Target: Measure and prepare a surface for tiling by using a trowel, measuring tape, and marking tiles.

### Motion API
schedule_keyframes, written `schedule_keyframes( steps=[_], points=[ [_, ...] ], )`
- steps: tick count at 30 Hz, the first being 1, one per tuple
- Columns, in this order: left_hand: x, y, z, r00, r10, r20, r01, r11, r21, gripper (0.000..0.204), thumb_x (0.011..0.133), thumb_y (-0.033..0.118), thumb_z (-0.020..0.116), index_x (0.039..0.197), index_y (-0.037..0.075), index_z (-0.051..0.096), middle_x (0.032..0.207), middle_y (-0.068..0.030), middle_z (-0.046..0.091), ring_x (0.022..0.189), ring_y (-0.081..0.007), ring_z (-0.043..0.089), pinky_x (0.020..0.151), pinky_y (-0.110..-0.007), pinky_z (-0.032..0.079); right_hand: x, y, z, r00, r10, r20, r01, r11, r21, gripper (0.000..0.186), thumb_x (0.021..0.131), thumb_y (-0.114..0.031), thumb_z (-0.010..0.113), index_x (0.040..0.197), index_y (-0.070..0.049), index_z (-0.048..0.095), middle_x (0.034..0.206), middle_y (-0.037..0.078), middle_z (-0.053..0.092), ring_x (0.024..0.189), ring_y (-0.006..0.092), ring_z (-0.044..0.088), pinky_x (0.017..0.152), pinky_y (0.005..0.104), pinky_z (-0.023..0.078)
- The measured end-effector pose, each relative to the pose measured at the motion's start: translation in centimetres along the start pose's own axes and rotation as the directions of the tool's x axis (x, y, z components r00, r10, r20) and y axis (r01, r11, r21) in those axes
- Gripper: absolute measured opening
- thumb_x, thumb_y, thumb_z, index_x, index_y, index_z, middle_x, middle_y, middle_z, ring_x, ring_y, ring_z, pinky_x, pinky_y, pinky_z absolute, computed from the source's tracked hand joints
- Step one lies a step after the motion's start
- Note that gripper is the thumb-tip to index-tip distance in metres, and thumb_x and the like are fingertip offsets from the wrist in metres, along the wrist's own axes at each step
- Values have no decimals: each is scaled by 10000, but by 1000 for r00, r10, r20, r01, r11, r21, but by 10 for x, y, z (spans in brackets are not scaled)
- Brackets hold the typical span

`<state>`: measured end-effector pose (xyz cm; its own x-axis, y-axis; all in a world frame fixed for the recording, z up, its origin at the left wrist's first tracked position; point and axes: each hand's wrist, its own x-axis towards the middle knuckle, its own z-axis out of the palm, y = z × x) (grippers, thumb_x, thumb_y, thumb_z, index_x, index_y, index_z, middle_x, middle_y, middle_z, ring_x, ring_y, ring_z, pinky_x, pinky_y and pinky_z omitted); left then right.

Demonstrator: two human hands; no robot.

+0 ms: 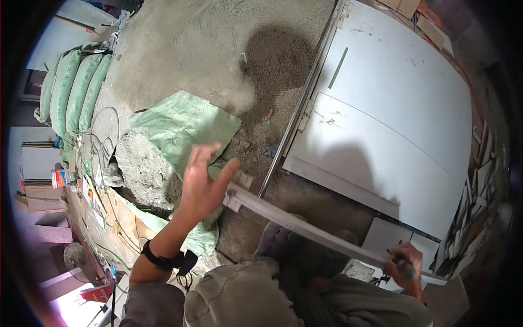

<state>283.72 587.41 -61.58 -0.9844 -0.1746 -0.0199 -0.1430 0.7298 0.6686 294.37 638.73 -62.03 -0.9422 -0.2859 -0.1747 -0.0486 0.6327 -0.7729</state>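
Note:
A long pale strip [305, 228] slants across in front of my knees, with a small block-like piece at its left end. My left hand [202, 185] is over that end with thumb and fingers apart, holding nothing; whether it touches the strip, I cannot tell. At the strip's right end, the fingers of my right hand [408, 267] are closed around a dark, round-ended handle [403, 266] with a bit of yellow. The rest of that tool is hidden. Under my left hand lies a green woven sack [182, 122], beside a heap of grey mortar [146, 169].
A large white panel [381, 109] lies on the right, with a metal rail [297, 106] along its left edge. Filled green sacks [81, 90] stand at far left near loose cables [103, 141]. Stacked tile pieces [482, 201] line the right side. A fan [76, 255] stands lower left.

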Motion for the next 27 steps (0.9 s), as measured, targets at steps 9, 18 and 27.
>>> schedule_keyframes(
  steps=[9,18,27],
  points=[
    [-80,-59,36,541,-476,693,836,390,-385,363,997,209,618,1274,-25,609,1101,-89,670,994,-174,624,860,-340,519,-39,3,9,999,31,17,-30,998,-48,307,686,33,696,985,-14,643,848,154,613,684,265,602,613,349,487],
    [-66,-57,72,566,-455,687,811,159,-563,232,981,116,615,1194,25,624,985,-37,671,808,-144,665,697,-295,559,-46,29,21,997,5,-75,-12,995,-95,278,707,19,680,979,-1,625,860,174,592,700,291,597,612,364,482],
    [-57,-43,72,598,-457,658,794,225,-565,254,976,95,604,1216,14,618,969,-62,680,790,-154,675,680,-297,560,-47,43,19,999,24,-40,-28,995,-97,337,737,-17,721,1062,-12,631,952,162,615,746,315,616,646,377,508]
  ],
)
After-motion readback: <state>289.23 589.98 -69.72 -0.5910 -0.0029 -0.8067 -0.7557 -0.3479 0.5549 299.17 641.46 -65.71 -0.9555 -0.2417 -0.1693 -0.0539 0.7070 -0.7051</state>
